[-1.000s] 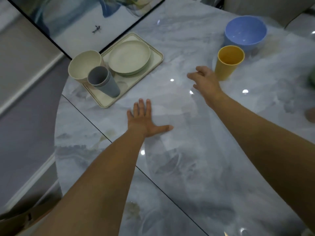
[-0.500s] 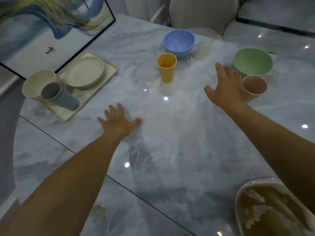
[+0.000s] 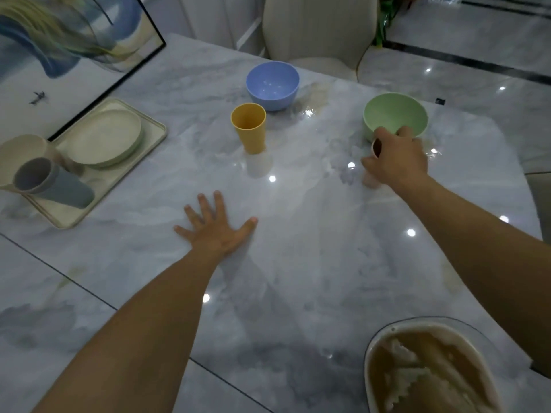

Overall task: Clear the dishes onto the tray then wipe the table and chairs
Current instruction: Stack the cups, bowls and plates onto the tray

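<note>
Head view: clearing step. Our right hand (image 3: pixel 395 160) wraps pink cup (image 3: pixel 376 147) at 2 o'clock, beside green bowl (image 3: pixel 395 114). Left hand (image 3: pixel 216 228) flat, open on desk (image 3: pixel 298 263). Next, we judge: lift cup, carry to tray (image 3: pixel 155 132) at 10 o'clock.

- We see a cream rectangular plastic tray (image 3: pixel 150 135) at the worktop's left edge, carrying a cream round plate (image 3: pixel 104 138).
- A yellow plastic cup (image 3: pixel 249 128) stands upright mid-worktop, just before a blue plastic bowl (image 3: pixel 272 84).

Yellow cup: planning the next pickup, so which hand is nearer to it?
Left, narrowly. The left hand lies flat on the table below the yellow cup; the right hand is off to its right.
</note>
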Motion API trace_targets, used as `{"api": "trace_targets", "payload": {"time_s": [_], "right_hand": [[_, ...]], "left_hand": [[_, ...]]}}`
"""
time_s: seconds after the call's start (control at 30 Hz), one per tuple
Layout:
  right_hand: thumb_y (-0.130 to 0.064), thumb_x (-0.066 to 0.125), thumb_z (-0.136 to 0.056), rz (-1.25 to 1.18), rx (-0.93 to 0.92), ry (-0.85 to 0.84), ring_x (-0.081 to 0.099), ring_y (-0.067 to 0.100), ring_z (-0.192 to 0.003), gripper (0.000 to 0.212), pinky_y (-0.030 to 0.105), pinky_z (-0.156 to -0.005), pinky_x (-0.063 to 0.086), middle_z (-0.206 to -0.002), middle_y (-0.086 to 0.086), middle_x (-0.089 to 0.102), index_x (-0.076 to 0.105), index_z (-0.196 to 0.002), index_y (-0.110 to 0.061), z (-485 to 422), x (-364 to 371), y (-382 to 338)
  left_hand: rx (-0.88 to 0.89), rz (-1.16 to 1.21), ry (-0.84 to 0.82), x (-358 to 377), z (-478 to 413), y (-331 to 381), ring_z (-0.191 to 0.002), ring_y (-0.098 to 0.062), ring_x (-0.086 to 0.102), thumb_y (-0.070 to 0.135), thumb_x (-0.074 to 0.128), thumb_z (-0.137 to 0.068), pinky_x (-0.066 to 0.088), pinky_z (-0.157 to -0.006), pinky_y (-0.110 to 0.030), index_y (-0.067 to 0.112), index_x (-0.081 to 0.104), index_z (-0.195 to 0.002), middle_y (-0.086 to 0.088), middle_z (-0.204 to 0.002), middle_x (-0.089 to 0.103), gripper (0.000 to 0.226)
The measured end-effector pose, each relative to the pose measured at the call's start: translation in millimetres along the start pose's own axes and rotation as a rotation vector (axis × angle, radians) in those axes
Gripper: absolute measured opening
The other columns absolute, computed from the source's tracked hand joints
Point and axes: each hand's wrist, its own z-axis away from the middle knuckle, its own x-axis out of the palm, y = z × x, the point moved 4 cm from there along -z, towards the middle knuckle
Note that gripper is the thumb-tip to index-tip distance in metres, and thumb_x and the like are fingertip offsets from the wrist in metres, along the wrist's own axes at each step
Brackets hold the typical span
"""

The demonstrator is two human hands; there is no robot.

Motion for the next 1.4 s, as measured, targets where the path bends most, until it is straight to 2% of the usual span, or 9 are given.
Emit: {"api": "trace_targets", "payload": {"time_s": [0.2,0.3,0.37,0.5,0.67,0.8,1.13,1.3,1.4], "right_hand": [[-0.047,0.070,-0.086,-0.202,-0.302,0.153,0.054,0.037,-0.107,0.043,0.047,-0.083,0.053,-0.125,0.012,0.049,0.053,-0.121,-0.028,-5.0,-41.1,-77.4],[-0.047,0.070,-0.085,-0.304,-0.421,0.222,0.055,0.029,-0.109,0.049,0.036,-0.082,0.048,-0.126,0.009,0.051,0.055,-0.127,-0.027,-11.3,-57.9,-133.6],[-0.047,0.072,-0.083,-0.346,-0.487,0.233,0.055,0.025,-0.107,0.055,0.032,-0.081,0.048,-0.126,0.007,0.053,0.054,-0.131,-0.026,-18.5,-59.6,-172.6],[-0.053,0.075,-0.078,-0.373,-0.575,0.182,0.057,0.022,-0.108,0.064,0.036,-0.085,0.056,-0.129,0.001,0.055,0.051,-0.133,-0.030,-32.0,-43.5,-227.4],[-0.049,0.075,-0.080,-0.261,-0.624,0.091,0.054,0.033,-0.111,0.058,0.048,-0.084,0.055,-0.127,0.007,0.051,0.052,-0.128,-0.025,-52.2,-5.6,-258.0],[-0.054,0.068,-0.087,-0.009,-0.619,-0.113,0.052,0.041,-0.112,0.058,0.045,-0.082,0.047,-0.131,0.014,0.047,0.048,-0.132,-0.023,-66.0,48.4,-262.1],[-0.053,0.069,-0.082,0.146,-0.550,-0.163,0.041,0.047,-0.129,0.078,0.053,-0.091,0.048,-0.146,0.017,0.034,0.033,-0.145,-0.024,-61.5,61.7,-268.5],[-0.051,0.074,-0.078,0.047,-0.602,-0.114,0.048,0.047,-0.121,0.085,0.052,-0.086,0.050,-0.141,0.019,0.037,0.029,-0.144,-0.022,-32.1,53.7,-294.4],[-0.047,0.079,-0.073,-0.041,-0.687,-0.103,0.048,0.044,-0.115,0.087,0.051,-0.082,0.050,-0.135,0.016,0.040,0.032,-0.141,-0.020,-3.1,45.1,-334.3]], "left_hand": [[0.005,0.009,-0.057,-3.4,-0.6,-0.6,-0.152,-0.041,-0.033,0.114,0.034,-0.042,-0.013,-0.115,-0.075,0.042,-0.032,-0.155,0.002,-0.164,-0.042,0.150],[0.002,0.001,-0.058,-3.6,-2.5,0.7,-0.152,-0.041,-0.032,0.115,0.034,-0.039,-0.012,-0.116,-0.076,0.041,-0.033,-0.154,0.002,-0.164,-0.042,0.153],[-0.006,-0.004,-0.072,-3.7,-4.0,-1.2,-0.152,-0.041,-0.032,0.114,0.035,-0.040,-0.012,-0.116,-0.076,0.041,-0.035,-0.154,0.001,-0.163,-0.043,0.152],[-0.006,-0.009,-0.075,-3.3,-7.1,-0.3,-0.152,-0.042,-0.033,0.114,0.034,-0.040,-0.010,-0.115,-0.077,0.039,-0.038,-0.152,0.000,-0.163,-0.044,0.153],[0.036,0.001,-0.085,-3.8,-5.5,-1.0,-0.150,-0.043,-0.035,0.114,0.033,-0.043,-0.010,-0.114,-0.078,0.037,-0.039,-0.152,-0.001,-0.161,-0.047,0.152],[0.056,0.007,-0.061,-2.7,-6.3,-2.2,-0.150,-0.044,-0.036,0.113,0.033,-0.046,-0.013,-0.113,-0.079,0.035,-0.037,-0.154,-0.003,-0.161,-0.046,0.150],[0.073,-0.007,-0.063,-1.7,-9.7,-3.8,-0.148,-0.047,-0.038,0.110,0.037,-0.050,-0.014,-0.109,-0.082,0.032,-0.039,-0.153,-0.006,-0.160,-0.048,0.150],[0.206,0.037,-0.061,-10.2,-6.3,-15.9,-0.154,-0.039,-0.030,0.099,0.026,-0.076,-0.015,-0.117,-0.072,0.036,-0.027,-0.159,0.000,-0.166,-0.038,0.117],[0.270,0.031,0.058,-26.7,0.6,-54.7,-0.160,-0.030,-0.015,0.091,0.031,-0.085,-0.011,-0.124,-0.061,0.034,-0.014,-0.164,-0.003,-0.172,-0.023,0.107]]}}
